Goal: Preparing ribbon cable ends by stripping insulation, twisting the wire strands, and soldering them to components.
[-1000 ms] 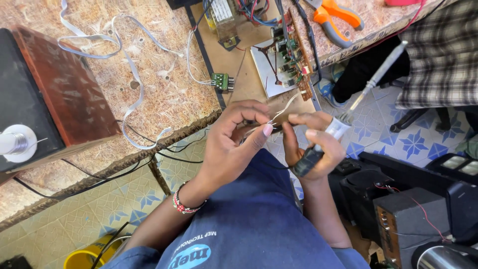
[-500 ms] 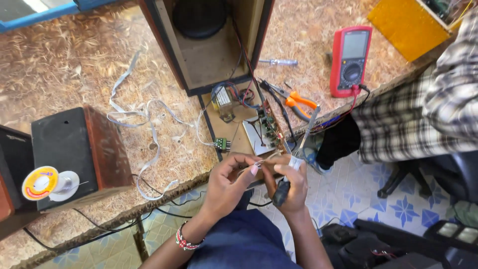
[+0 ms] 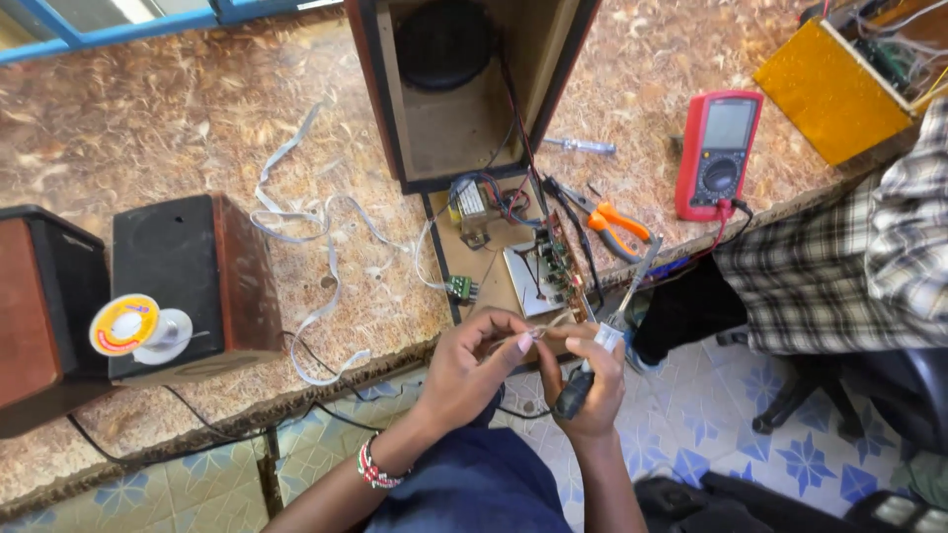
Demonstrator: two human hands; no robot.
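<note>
Hands meet just past the bench (image 3: 197, 128) edge, over the tiled floor. The left hand (image 3: 474, 370) pinches a thin wire (image 3: 533, 336) between thumb and fingertips. The right hand (image 3: 592, 380) is closed around a soldering iron (image 3: 612, 321), its dark handle in the palm and its metal shaft slanting up toward the pliers (image 3: 617, 219). Wire and iron sit close together near the circuit board (image 3: 558, 259). Farther right lies a red multimeter (image 3: 719, 153); a solder spool (image 3: 128, 326) rests on a speaker (image 3: 188, 281) at left.
</note>
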